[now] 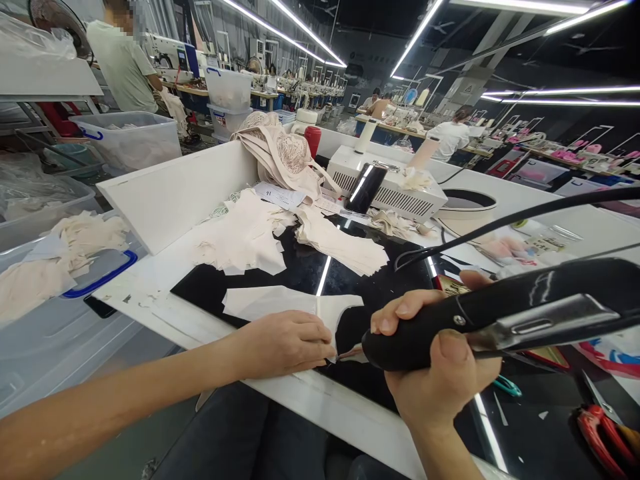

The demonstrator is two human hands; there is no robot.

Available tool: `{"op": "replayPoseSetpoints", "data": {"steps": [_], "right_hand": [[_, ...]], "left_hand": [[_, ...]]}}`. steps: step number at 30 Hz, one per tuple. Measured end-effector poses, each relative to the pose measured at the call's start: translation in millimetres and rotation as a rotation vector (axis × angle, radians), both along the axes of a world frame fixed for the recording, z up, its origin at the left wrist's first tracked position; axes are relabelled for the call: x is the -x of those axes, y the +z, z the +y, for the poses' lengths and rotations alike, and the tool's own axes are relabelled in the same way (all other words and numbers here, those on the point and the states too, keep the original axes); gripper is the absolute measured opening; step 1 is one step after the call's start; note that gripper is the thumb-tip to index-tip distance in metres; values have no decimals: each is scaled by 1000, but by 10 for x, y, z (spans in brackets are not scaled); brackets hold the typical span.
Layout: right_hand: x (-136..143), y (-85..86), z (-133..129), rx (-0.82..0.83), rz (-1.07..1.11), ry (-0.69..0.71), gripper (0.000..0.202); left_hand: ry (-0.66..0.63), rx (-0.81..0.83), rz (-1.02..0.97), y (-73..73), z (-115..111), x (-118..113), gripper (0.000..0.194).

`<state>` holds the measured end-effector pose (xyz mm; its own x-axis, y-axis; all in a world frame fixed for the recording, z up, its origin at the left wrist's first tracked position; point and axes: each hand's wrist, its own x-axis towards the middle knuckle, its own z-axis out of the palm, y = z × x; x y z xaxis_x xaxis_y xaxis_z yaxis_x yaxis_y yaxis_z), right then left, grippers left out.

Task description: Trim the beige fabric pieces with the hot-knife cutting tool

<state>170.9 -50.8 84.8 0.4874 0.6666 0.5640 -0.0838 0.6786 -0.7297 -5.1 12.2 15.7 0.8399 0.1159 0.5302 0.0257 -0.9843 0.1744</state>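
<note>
My left hand (285, 343) lies palm down, fingers together, on a pale fabric piece (270, 303) near the front edge of the black glass plate (205, 287). My right hand (445, 373) is wrapped round a black corded handheld tool (520, 313) with a metal lever. The rounded end of the tool is close to the fabric's right side; its working tip is hidden. Behind the fabric lie two stacks of cut pale pieces, a left stack (245, 237) and a right stack (340, 240).
Beige garments (285, 153) are heaped at the back beside a white vented box (385, 177). Red-handled scissors (605, 433) and a teal snipper (507, 385) lie on the right. Plastic bins (130, 143) stand left. A black cable (530, 213) crosses above the table.
</note>
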Motion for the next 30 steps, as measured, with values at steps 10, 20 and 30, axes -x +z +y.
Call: {"op": "replayPoseSetpoints", "data": {"steps": [10,20,30], "right_hand": [[3,-2,-25,28,-30,9,47],[17,-30,7,-14,-5,29,51],[4,-45,-53,34,-40,22,48]], "left_hand": [[6,-26,4,0,4,-7,17],[7,-52,9,5,3,0,18],[40,13,18,-48,37,74,29]]}}
